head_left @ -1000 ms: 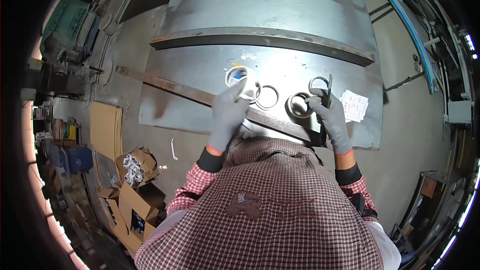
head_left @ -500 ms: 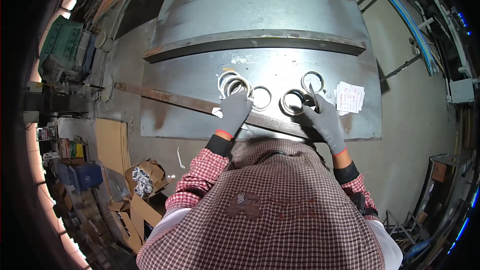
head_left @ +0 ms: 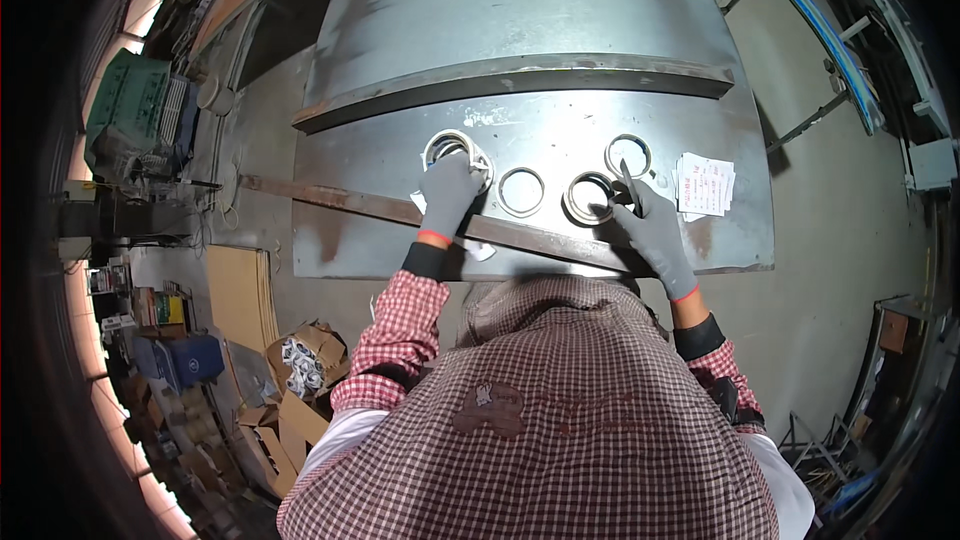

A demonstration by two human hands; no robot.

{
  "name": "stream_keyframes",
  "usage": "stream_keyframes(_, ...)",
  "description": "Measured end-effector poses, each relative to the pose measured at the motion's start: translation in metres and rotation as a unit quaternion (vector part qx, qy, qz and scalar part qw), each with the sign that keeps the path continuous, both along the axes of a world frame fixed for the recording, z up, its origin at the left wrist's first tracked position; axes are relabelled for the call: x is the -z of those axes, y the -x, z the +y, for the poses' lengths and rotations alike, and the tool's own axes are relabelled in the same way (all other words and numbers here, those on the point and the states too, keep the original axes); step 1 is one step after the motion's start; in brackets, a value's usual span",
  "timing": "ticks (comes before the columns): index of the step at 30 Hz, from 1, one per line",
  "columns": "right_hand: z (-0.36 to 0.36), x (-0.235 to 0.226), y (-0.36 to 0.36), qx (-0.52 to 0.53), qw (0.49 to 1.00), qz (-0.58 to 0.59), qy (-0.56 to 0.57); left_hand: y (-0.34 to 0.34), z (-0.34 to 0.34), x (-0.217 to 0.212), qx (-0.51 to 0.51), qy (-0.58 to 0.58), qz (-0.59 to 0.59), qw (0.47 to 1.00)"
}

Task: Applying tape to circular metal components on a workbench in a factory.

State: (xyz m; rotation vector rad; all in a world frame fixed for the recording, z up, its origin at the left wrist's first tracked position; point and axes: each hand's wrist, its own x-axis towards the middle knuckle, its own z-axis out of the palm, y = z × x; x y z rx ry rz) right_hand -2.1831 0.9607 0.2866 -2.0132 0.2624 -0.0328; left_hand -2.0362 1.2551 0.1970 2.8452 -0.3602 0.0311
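My left hand (head_left: 450, 190), in a grey glove, curls over a cluster of pale metal rings (head_left: 444, 134) and grips at least one; its fingertips are partly hidden among them. My right hand (head_left: 656, 238), also gloved, is closed around a dark pointed tool (head_left: 627, 176), its tip pointing away from me; its exact kind cannot be made out. Just left of that hand lies a ring stack (head_left: 568, 204) with a dark inner edge. A single ring (head_left: 543, 192) rests flat between the two groups. Beyond the tool lies another ring (head_left: 607, 154).
White paper labels (head_left: 705, 185) lie right of my right hand. A rusty flat bar (head_left: 345, 200) crosses the metal table (head_left: 560, 30) slantwise near its front edge, and a thick beam (head_left: 520, 80) spans it farther back. Cardboard boxes (head_left: 300, 425) stand on the floor at left.
My left hand has moved slightly left and away from me, and the rings under it have shifted closer together. My right hand keeps the tool in nearly the same place.
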Motion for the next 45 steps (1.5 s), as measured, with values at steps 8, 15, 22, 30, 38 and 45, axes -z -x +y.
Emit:
stream_keyframes(8,-0.001,-0.004,-0.002,-0.022,0.997,0.064,-0.023,-0.007,-0.008,-0.009,-0.004,-0.044,0.059,0.997)
stream_keyframes(15,0.032,0.0,-0.044,-0.116,0.985,0.089,-0.097,-0.018,-0.018,-0.021,0.039,-0.14,0.156,0.977)
stream_keyframes(22,0.025,-0.001,-0.054,-0.11,0.993,-0.009,-0.046,-0.043,-0.003,0.0,0.04,-0.196,0.171,0.965)
stream_keyframes(30,-0.019,0.013,-0.029,-0.058,0.995,0.083,-0.016,-0.073,0.03,-0.032,0.073,-0.071,0.292,0.951)
stream_keyframes(38,0.08,0.069,-0.115,-0.292,0.928,0.082,-0.216,-0.077,0.031,-0.059,0.126,-0.031,0.348,0.929)
stream_keyframes(45,0.141,0.141,-0.182,-0.411,0.883,-0.194,0.119,-0.082,0.038,-0.03,0.128,-0.078,0.376,0.915)
